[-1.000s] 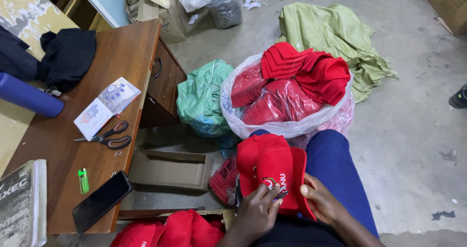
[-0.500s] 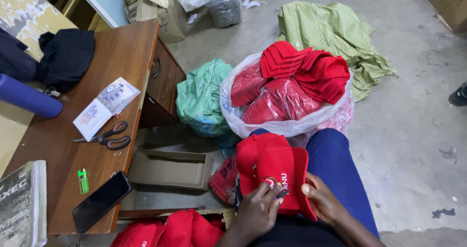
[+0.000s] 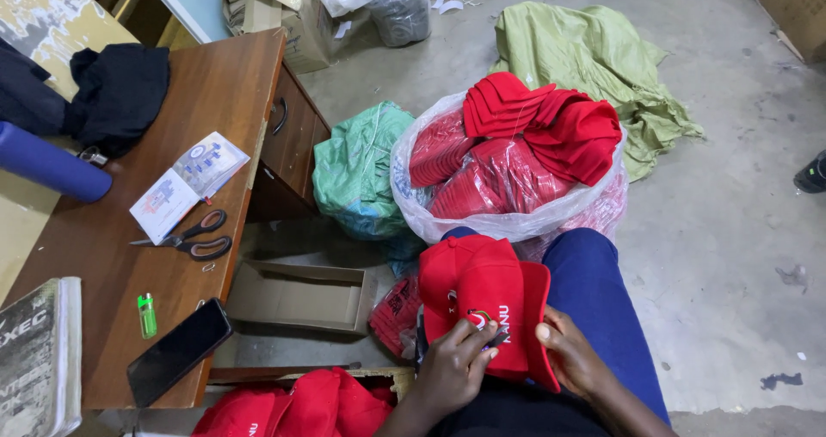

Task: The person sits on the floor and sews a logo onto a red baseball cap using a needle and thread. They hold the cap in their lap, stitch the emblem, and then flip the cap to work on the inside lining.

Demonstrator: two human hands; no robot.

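Far left: a book [image 3: 34, 360] is seen at the near corner of the wooden desk [image 3: 232, 93], with a blue cylinder [image 3: 47, 163] and dark cloth [image 3: 116, 93] further back. On the desk top, a green lighter [image 3: 147, 315] and a black phone [image 3: 179, 351] are laid near the front edge; black-handled scissors [image 3: 194, 237] are placed just below a small printed booklet [image 3: 189, 179]. An open cardboard box [image 3: 297, 295] is set on the floor beside the desk, with more red caps [image 3: 292, 407] piled at the bottom edge. A green sack [image 3: 357, 166] is positioned just left of a clear plastic bag [image 3: 508, 218] filled with folded red caps; a crumpled olive sheet [image 3: 594, 58] is spread behind it. Centre, low: a red cap [image 3: 486, 304] with a white embroidered front is held over the lap, against the blue trouser leg [image 3: 594, 291], just in front of the plastic bag. The left hand [image 3: 452, 368] is closed on the cap's front panel, fingertips pinched at the embroidery; whether something small is held in that pinch cannot be told. The right hand [image 3: 572, 360] is closed on the cap's right edge, thumb on top, fingers hidden under the fabric. Far right: bare concrete floor [image 3: 740, 230], a dark shoe [image 3: 811, 175] at the frame edge.
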